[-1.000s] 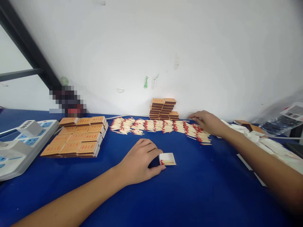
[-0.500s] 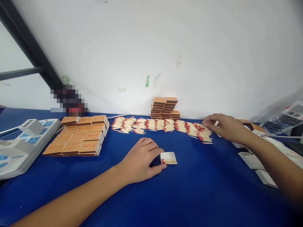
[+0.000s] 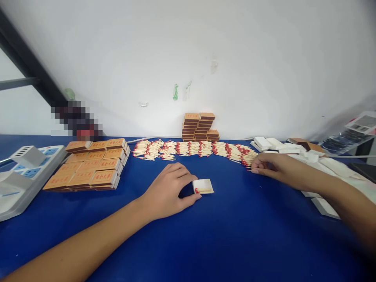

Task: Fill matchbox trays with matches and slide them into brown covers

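White matchbox tray (image 3: 202,183), a few red-tipped matches (image 3: 205,190) along its near side, on blue table (image 3: 223,235).
Left hand (image 3: 168,192): thumb and forefinger pinch the tray's left end. Right hand (image 3: 272,164): thumb and fingertips close together at the right end of the loose match row (image 3: 188,148); whether they grip a match, cannot tell.

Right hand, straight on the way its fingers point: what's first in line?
The loose matches at the right end of the row, most likely. The right hand points left, fingertips right beside them; whether they touch is unclear.
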The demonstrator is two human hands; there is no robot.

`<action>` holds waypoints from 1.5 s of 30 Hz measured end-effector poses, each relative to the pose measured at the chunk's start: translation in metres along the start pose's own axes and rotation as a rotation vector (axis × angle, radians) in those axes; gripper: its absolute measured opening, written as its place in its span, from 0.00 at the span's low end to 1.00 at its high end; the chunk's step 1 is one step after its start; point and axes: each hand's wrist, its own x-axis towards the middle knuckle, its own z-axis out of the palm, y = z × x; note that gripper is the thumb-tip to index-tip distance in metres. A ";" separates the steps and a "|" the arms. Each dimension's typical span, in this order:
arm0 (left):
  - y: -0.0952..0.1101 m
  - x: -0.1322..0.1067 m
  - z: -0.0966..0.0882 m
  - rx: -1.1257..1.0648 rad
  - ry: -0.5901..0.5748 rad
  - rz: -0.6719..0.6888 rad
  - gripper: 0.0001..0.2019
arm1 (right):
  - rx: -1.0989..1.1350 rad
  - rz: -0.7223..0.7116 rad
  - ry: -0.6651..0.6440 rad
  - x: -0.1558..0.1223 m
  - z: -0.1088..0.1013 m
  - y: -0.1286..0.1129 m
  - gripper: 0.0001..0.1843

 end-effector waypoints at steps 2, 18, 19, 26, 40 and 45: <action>0.001 0.000 0.000 -0.001 0.002 0.007 0.15 | -0.017 -0.006 0.009 -0.001 0.001 -0.004 0.30; 0.002 -0.001 0.000 0.008 -0.002 0.009 0.16 | -0.087 0.001 0.030 -0.005 -0.002 -0.013 0.25; 0.002 -0.001 0.000 0.012 0.000 0.008 0.16 | -0.081 -0.011 0.033 -0.006 -0.001 -0.018 0.24; 0.005 -0.001 0.001 0.041 0.032 0.011 0.15 | -0.004 -0.256 0.086 -0.007 0.018 -0.107 0.15; 0.003 -0.002 0.001 0.067 0.055 0.024 0.14 | -0.149 -0.418 0.158 -0.003 0.055 -0.149 0.07; 0.004 -0.001 0.001 0.047 0.035 0.011 0.15 | -0.024 -0.361 0.114 -0.006 0.048 -0.130 0.05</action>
